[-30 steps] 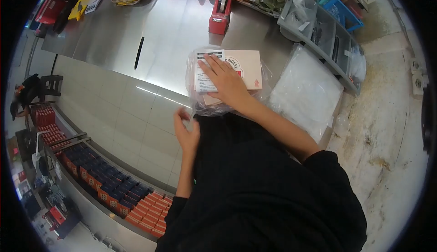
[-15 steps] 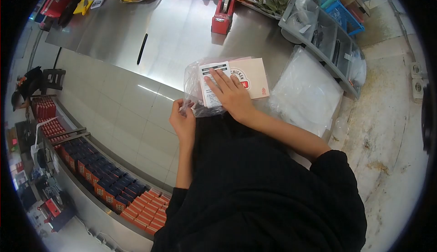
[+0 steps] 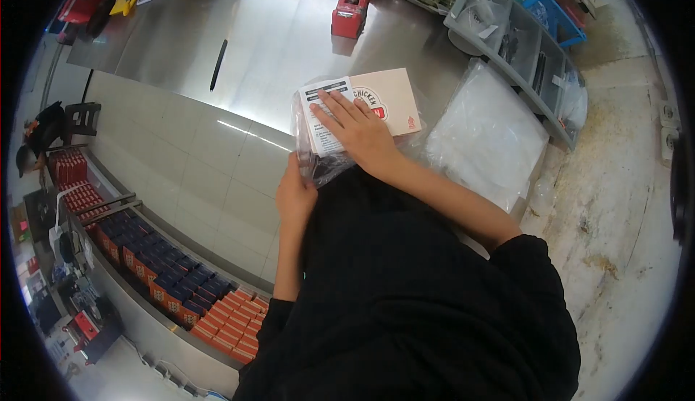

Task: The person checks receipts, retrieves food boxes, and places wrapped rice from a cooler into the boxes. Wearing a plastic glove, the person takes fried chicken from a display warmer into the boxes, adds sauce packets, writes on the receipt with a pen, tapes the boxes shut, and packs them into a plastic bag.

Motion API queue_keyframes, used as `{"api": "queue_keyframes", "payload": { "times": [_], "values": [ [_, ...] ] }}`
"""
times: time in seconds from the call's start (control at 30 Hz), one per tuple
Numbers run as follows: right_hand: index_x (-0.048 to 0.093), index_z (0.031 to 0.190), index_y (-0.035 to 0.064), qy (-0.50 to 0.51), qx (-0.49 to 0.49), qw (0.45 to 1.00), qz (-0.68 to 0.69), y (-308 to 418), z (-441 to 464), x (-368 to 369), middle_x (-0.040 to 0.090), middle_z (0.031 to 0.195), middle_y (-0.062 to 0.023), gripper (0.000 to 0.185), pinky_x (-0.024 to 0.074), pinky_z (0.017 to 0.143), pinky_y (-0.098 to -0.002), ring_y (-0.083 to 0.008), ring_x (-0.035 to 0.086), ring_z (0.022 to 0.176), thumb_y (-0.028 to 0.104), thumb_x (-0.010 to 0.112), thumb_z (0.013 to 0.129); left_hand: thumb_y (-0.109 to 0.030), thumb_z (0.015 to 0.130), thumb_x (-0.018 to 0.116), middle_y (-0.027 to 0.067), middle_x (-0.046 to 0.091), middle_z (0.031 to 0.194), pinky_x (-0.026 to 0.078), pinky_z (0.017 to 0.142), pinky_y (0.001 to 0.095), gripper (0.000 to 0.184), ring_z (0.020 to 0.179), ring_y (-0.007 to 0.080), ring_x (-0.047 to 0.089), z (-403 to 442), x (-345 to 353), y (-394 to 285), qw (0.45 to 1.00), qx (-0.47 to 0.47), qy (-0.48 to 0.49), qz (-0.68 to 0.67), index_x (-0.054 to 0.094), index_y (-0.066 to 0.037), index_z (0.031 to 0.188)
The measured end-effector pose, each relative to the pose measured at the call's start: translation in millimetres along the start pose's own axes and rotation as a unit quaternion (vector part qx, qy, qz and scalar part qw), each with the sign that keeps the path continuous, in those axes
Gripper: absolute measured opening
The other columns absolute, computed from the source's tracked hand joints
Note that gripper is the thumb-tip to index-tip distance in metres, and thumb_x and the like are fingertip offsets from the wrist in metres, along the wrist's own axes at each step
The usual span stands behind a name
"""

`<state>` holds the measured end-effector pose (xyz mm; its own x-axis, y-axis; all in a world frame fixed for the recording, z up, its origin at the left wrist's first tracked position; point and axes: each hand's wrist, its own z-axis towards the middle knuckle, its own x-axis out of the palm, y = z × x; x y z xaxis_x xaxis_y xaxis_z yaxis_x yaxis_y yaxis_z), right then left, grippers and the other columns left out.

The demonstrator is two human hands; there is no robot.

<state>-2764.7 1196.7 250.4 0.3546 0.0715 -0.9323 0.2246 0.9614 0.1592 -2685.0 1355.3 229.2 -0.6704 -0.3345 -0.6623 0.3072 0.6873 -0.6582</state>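
A pale cardboard box (image 3: 398,91) printed "CHICKEN" lies at the front edge of the steel table, inside a clear plastic bag (image 3: 330,172). Over its left part sits a white printed paper (image 3: 327,137). My right hand (image 3: 356,132) presses flat on the paper and box, fingers stretched out. At the near left corner, my left hand (image 3: 295,192) is closed on the edge of the bag, its fingertips partly hidden by plastic. To the right lies a stack of clear plastic bags (image 3: 485,133).
A red tape dispenser (image 3: 350,14) and a black pen (image 3: 218,65) rest on the steel table (image 3: 275,46). A grey divided tray (image 3: 512,46) stands at the right. Rows of small boxes (image 3: 163,278) fill a low shelf at the left, across the tiled floor.
The view has shifted slightly. My left hand has moved up along the bag's near left corner, thumb now pointing upward. My right hand stays flat on the paper.
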Motion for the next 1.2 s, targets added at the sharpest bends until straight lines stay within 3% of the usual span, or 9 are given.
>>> {"api": "queue_keyframes", "payload": {
  "times": [0.07, 0.3, 0.4, 0.53, 0.63, 0.7, 0.93, 1.03, 1.2],
  "values": [
    [0.041, 0.129, 0.0111, -0.021, 0.001, 1.000, -0.017, 1, -3, 4, 0.039, 0.135, -0.0077, 0.058, 0.0369, 0.095, -0.0357, -0.0214, 0.040, 0.122, 0.009, 0.053, 0.073, 0.006, 0.069, 0.052, 0.0096, 0.061, 0.092, 0.047, 0.066, 0.0389, 0.043, 0.076, 0.0310, 0.060, 8, 1, -11, 0.953, 0.175, -0.240, 0.061, 0.047, -0.008, 0.110],
    [0.041, 0.129, 0.0107, -0.010, -0.021, 0.998, -0.058, 1, -7, 3, 0.039, 0.135, -0.0077, 0.054, 0.0375, 0.095, -0.0359, -0.0210, 0.041, 0.121, 0.017, 0.051, 0.076, 0.001, 0.079, 0.053, 0.0108, 0.060, 0.071, 0.046, 0.055, 0.0285, 0.010, 0.062, 0.0167, 0.061, 34, -49, -55, 0.936, 0.151, -0.296, -0.118, 0.056, -0.002, 0.088],
    [0.042, 0.129, 0.0103, -0.016, -0.023, 0.999, -0.029, -2, -3, 3, 0.039, 0.136, -0.0082, 0.054, 0.0369, 0.095, -0.0358, -0.0214, 0.041, 0.121, 0.018, 0.051, 0.076, -0.001, 0.087, 0.044, 0.0043, 0.053, 0.064, 0.042, 0.054, 0.0246, 0.013, 0.057, 0.0106, 0.051, 14, -39, -94, 0.944, 0.216, -0.187, -0.162, 0.056, 0.002, 0.085],
    [0.035, 0.134, 0.0109, -0.004, -0.021, 0.999, 0.029, -6, -8, 8, 0.036, 0.138, -0.0090, 0.060, 0.0348, 0.097, -0.0356, -0.0235, 0.042, 0.121, 0.015, 0.050, 0.077, -0.013, 0.090, 0.046, -0.0035, 0.046, 0.062, 0.032, 0.051, 0.0199, 0.017, 0.057, 0.0030, 0.041, -36, -17, -92, 0.889, 0.067, 0.048, -0.450, 0.054, -0.004, 0.078],
    [0.033, 0.135, 0.0119, 0.009, -0.016, 1.000, -0.023, -4, -9, 13, 0.034, 0.139, -0.0099, 0.057, 0.0310, 0.100, -0.0378, -0.0243, 0.036, 0.125, 0.015, 0.044, 0.080, -0.014, 0.090, 0.048, -0.0012, 0.050, 0.061, 0.037, 0.055, 0.0232, 0.018, 0.057, 0.0077, 0.046, -32, -26, -54, 0.955, 0.067, 0.063, -0.282, 0.055, -0.003, 0.078],
    [0.032, 0.136, 0.0119, 0.012, -0.013, 1.000, 0.010, -5, -7, 12, 0.033, 0.140, -0.0103, 0.057, 0.0304, 0.100, -0.0394, -0.0241, 0.033, 0.127, 0.016, 0.044, 0.080, -0.014, 0.089, 0.049, 0.0029, 0.055, 0.061, 0.040, 0.064, 0.0267, 0.017, 0.061, 0.0132, 0.052, -31, -36, -58, 0.945, 0.315, 0.088, -0.007, 0.055, -0.003, 0.077],
    [0.029, 0.136, 0.0078, 0.039, -0.051, 0.988, 0.137, -18, -17, -5, 0.032, 0.139, -0.0128, 0.062, 0.0263, 0.103, -0.0412, -0.0268, 0.029, 0.129, 0.023, 0.051, 0.080, -0.007, 0.086, 0.050, 0.0068, 0.062, 0.079, 0.042, 0.074, 0.0284, 0.008, 0.077, 0.0159, 0.059, -46, -57, -193, 0.858, 0.278, 0.214, -0.375, 0.053, 0.000, 0.089],
    [0.029, 0.136, 0.0058, 0.041, -0.065, 0.986, 0.150, -19, -17, -5, 0.033, 0.138, -0.0134, 0.064, 0.0258, 0.103, -0.0399, -0.0279, 0.030, 0.128, 0.025, 0.055, 0.080, -0.010, 0.082, 0.057, 0.0075, 0.063, 0.087, 0.042, 0.075, 0.0269, 0.021, 0.082, 0.0162, 0.060, -33, -62, -184, 0.843, 0.347, 0.154, -0.383, 0.053, 0.000, 0.100],
    [0.029, 0.135, 0.0032, 0.024, -0.067, 0.989, 0.126, -17, -12, 5, 0.034, 0.136, -0.0144, 0.067, 0.0252, 0.104, -0.0382, -0.0294, 0.033, 0.126, 0.026, 0.059, 0.080, -0.031, 0.062, 0.079, 0.0139, 0.060, 0.103, 0.043, 0.085, 0.0341, 0.069, 0.096, 0.0267, 0.058, 3, -122, -117, 0.822, 0.561, 0.058, 0.081, 0.048, 0.000, 0.116]
  ]
}}
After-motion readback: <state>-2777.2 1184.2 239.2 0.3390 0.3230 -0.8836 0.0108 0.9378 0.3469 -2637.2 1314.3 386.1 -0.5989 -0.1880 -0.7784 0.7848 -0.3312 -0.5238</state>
